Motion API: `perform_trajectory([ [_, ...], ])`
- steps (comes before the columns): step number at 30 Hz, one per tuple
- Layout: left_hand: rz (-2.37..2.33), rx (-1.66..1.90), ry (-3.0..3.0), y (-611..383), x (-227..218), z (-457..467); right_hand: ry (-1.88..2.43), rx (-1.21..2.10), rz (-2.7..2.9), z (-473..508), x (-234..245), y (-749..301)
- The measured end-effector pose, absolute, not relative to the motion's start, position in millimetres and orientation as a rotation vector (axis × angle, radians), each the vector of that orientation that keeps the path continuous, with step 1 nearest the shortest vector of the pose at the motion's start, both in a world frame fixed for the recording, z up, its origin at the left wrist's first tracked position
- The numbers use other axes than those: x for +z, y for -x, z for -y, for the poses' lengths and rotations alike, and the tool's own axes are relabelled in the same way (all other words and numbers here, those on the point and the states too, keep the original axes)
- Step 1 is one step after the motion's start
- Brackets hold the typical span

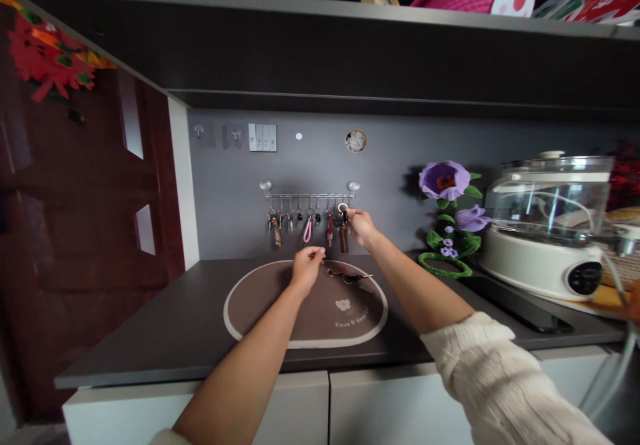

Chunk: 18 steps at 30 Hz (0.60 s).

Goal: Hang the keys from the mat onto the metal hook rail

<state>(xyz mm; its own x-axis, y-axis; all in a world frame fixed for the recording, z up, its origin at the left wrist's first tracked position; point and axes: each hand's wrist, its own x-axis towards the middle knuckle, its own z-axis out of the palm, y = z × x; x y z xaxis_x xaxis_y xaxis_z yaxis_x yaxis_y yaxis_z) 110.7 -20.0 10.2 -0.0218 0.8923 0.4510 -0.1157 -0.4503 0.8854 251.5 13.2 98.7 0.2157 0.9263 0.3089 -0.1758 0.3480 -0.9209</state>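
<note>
A clear hook rail (310,196) on the grey wall carries several key rings and fobs, among them a pink loop strap (308,230) and a red key holder (329,230). At the rail's right end my right hand (361,226) grips a bunch of keys (343,233) with a brown fob and a large ring. Lower down, my left hand (308,270) is closed in a pinch above the brown mat (270,298); whatever is between its fingertips is too small to tell. Just right of it, loose keys (353,277) on a ring lie on the mat.
A purple flower ornament (445,218) stands right of the mat, beside a white appliance with a clear top (545,245). A dark flat phone-like slab (520,305) lies before them. A shelf (320,45) overhangs the counter. A dark red door (90,232) is at the left.
</note>
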Motion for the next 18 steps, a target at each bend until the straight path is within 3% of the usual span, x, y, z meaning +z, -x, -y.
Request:
perform_trajectory([
  [18, -0.902, 1.665, -1.550, -109.7, 0.5, 5.6, 1.056, 0.829, 0.847, -63.6, 95.6, -243.6],
])
